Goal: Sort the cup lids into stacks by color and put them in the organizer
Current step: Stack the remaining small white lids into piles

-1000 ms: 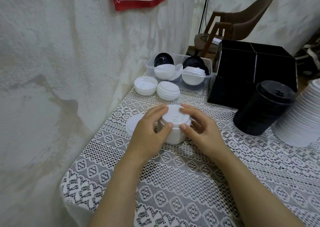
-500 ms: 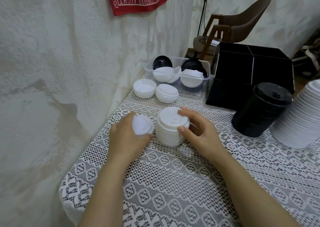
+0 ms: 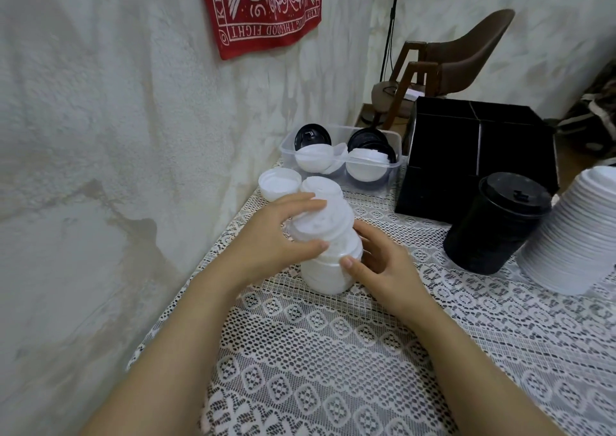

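Lid (image 3: 322,226) in L grip (image 3: 270,239), tilted atop stack (image 3: 328,276) in R grip (image 3: 383,269)

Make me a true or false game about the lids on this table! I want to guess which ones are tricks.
1. The left hand holds a tilted white lid at the top of the white stack. True.
2. The right hand holds a black lid. False: it holds the white stack.
3. The clear bin has both black and white lids in it. True.
4. The black stack stands inside the black organizer. False: it stands on the table in front of it.
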Available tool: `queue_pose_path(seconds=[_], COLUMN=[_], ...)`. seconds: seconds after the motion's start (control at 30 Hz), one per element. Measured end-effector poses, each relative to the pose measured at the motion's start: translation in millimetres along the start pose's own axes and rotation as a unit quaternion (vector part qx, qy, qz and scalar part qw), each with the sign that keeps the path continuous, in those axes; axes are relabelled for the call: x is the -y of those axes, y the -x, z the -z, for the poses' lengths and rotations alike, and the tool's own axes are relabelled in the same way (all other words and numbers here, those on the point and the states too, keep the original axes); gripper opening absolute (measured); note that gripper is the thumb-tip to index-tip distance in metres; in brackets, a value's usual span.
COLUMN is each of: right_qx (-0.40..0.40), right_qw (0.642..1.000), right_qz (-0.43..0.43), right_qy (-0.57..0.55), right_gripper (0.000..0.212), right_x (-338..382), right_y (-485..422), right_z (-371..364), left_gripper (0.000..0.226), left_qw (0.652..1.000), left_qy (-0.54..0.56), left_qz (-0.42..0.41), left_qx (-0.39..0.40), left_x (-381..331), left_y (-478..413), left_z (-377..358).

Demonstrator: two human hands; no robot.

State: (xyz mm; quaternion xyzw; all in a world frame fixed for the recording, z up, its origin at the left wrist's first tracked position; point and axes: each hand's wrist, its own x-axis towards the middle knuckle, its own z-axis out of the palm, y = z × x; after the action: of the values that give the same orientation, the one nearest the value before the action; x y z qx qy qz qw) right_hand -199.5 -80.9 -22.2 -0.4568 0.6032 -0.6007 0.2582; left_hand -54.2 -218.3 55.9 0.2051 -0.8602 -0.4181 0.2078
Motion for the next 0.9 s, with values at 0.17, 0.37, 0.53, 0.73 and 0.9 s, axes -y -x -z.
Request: queue_pose_path(seconds=[0.17,0.37,0.53,0.73,0.9], right_qx=[0.001,-0.002,0.014,0.005,0.001], right_qw=[1.000,1.000,1.000,1.000,1.000], right_qz=[0.004,-0.010,-0.014,-0.014,-0.010], right_qy=[-0.016,-0.013,-0.003,-0.012,-0.005], right_gripper=[0.065,0.069,0.073,0.066,0.058], right_x=[2,1,-1,0,0], right_y=[1,-1,-1,-1,-1], right_z=[0,1,5,2,0], left_gripper=[0.052,0.051,0.051,0.047,0.045], left_qw=[0.997,0.994,0.994,0.995,0.997], left_qy=[-0.045,-0.058,-0.042,-0.016,0.012], left_qz=[-0.005,-0.007,-0.001,-0.013,-0.021], left_qx=[0.066,0.090,0.100,0.093,0.079], left_x=[4,7,8,10,17], left_y=[-7,-4,-2,-1,2], left_z=[-5,-9,-10,-18,-26])
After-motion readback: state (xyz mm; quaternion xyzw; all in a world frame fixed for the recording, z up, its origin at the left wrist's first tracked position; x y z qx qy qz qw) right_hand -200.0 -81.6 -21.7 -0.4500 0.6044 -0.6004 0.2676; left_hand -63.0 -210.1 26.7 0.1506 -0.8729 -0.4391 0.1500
